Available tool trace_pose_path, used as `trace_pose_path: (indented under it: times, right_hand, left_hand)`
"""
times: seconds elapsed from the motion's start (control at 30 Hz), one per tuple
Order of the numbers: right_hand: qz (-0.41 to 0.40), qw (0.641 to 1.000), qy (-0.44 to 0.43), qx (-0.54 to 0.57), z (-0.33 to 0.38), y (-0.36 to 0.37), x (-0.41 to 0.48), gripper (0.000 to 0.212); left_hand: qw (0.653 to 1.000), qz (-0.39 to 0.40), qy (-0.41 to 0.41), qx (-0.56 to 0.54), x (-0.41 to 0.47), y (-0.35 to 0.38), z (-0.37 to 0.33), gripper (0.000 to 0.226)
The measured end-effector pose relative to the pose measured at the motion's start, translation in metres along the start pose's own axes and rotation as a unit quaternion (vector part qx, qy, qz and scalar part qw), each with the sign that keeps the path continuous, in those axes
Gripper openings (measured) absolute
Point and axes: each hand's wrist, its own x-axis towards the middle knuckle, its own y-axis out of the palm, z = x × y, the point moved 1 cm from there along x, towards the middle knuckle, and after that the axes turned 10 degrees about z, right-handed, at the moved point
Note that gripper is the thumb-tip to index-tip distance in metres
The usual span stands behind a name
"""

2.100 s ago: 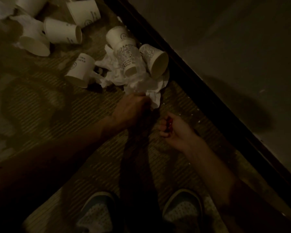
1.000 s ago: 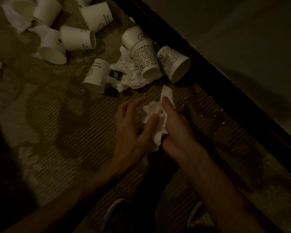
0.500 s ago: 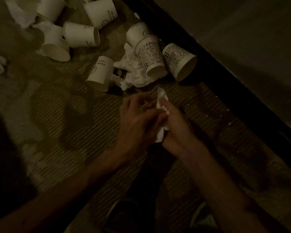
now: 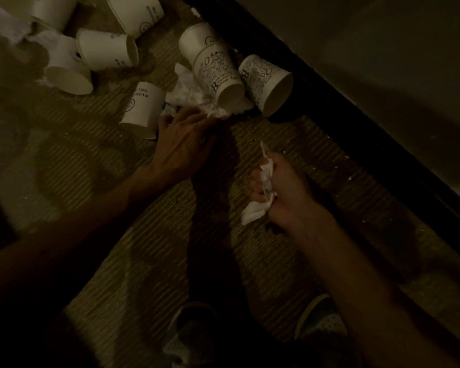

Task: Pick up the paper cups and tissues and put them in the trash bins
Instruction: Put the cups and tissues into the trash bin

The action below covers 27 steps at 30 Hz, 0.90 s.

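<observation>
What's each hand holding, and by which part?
Right hand grips a crumpled tissue round its middle. Left hand touches the floor tissue; a grip cannot be told.

The left arm comes in bare from the near left and reaches toward the far right. The left hand (image 4: 183, 147) lies back up, its fingers (image 4: 168, 120) bent down onto a heap of tissue (image 4: 187, 90) — whether they grip it cannot be made out. The right arm enters from the near right. The right hand (image 4: 284, 187) is a fist round a crumpled tissue (image 4: 252, 213) — ends poke out above and below.
</observation>
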Motion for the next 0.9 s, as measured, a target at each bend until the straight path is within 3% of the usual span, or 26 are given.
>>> trace_pose_path:
  times: [0.17,0.27,0.37,0.47,0.57,0.7,0.83,0.9]
  right_hand:
    - [0.002,0.999,0.012,-0.046,0.001,0.001,-0.001,0.039]
    - [0.001,0.996,0.031,-0.078,-0.004,0.008,-0.001,0.053]
    - [0.0,0.995,-0.016,-0.101,-0.011,0.011,-0.002,0.051]
    - [0.101,0.992,0.057,-0.042,-0.019,0.02,-0.007,0.068]
    - [0.173,0.983,0.058,-0.021,-0.025,0.029,-0.012,0.068]
    - [0.184,0.982,0.033,-0.011,-0.029,0.032,-0.018,0.055]
    - [0.141,0.985,0.041,-0.085,-0.037,0.032,-0.014,0.057]
    - [0.127,0.985,0.044,-0.109,-0.04,0.036,-0.013,0.056]
  left_hand:
    - [0.979,-0.043,-0.029,-0.195,-0.032,-0.014,-0.013,0.025]
    - [0.949,-0.091,-0.055,-0.297,-0.055,-0.022,-0.026,0.025]
    - [0.912,-0.068,-0.091,-0.394,-0.068,-0.024,-0.041,0.028]
    - [0.881,-0.071,-0.086,-0.46,-0.075,-0.023,-0.058,0.024]
    - [0.844,-0.097,-0.098,-0.519,-0.074,-0.018,-0.072,0.02]
    - [0.879,-0.123,-0.09,-0.453,-0.076,-0.011,-0.083,0.025]
    - [0.962,-0.128,0.002,-0.241,-0.077,-0.003,-0.079,0.041]
    - [0.98,-0.111,0.006,-0.163,-0.076,0.003,-0.076,0.042]
